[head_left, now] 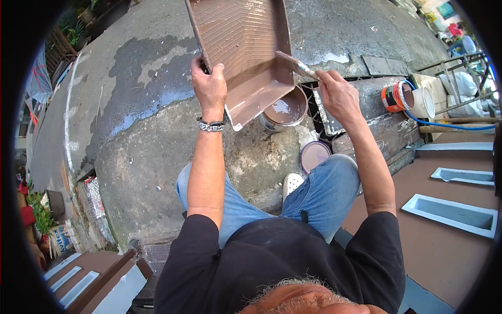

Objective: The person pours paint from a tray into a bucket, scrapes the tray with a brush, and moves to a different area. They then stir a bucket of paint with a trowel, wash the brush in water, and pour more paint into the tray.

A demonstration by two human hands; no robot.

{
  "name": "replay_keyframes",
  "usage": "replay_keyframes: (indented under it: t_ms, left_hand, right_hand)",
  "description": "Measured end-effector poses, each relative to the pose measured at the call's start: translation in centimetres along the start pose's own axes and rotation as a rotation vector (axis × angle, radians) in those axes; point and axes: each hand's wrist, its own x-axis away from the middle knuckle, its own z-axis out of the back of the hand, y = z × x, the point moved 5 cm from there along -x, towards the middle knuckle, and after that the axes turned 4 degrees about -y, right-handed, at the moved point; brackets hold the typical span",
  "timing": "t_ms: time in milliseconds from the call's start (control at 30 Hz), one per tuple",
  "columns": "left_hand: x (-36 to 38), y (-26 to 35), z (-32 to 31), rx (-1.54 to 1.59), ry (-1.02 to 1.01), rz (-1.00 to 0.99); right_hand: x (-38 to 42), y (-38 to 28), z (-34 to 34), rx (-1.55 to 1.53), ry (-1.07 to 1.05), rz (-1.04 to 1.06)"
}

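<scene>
My left hand (210,86) grips the left edge of a paint tray (246,31), its thumb on the rim. The tray is coated in brown paint, with a ribbed slope and a deeper well at the near end. It is held tilted over an open paint can (285,111) with brown paint inside. In my right hand (339,97) is a paintbrush (303,69), fingers closed round its paint-smeared handle. The brush's brown head reaches the right wall of the tray's well. A round lid (315,156), smeared with brown paint, lies on the ground beside my right knee.
An orange-and-black bucket (393,98) and a white bucket (422,102) stand to the right beside a blue hose (449,124). A brown wall with pale blue frames (451,213) rises at lower right. Wet patches mark the concrete ground (157,141).
</scene>
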Motion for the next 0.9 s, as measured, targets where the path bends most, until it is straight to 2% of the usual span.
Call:
replay_keyframes:
  t_ms: [167,300,433,533,567,767,900]
  left_hand:
    - [0.5,2.3,0.3,-0.165,0.008,-0.142]
    - [0.8,3.7,0.1,-0.250,-0.006,-0.239]
    - [1.3,4.3,-0.7,-0.282,-0.101,-0.190]
    - [1.7,4.7,-1.0,-0.286,-0.118,-0.201]
    - [1.6,4.5,-1.0,-0.262,-0.113,-0.219]
    - [1.7,4.3,-1.0,-0.326,-0.090,-0.242]
    - [2.4,4.7,-1.5,-0.459,-0.090,-0.303]
  right_hand:
    - [0.1,-0.8,-0.4,0.017,-0.080,0.077]
    - [-0.1,-0.6,-2.7,0.129,-0.138,0.217]
    - [-1.2,-0.6,-5.4,0.239,-0.138,0.296]
    - [-1.2,-0.5,-6.5,0.242,-0.153,0.457]
    - [-1.2,-0.1,-7.5,0.258,-0.253,0.456]
    - [-0.6,0.4,-8.1,0.187,-0.354,0.278]
    - [-1.2,0.6,-8.1,0.215,-0.499,0.246]
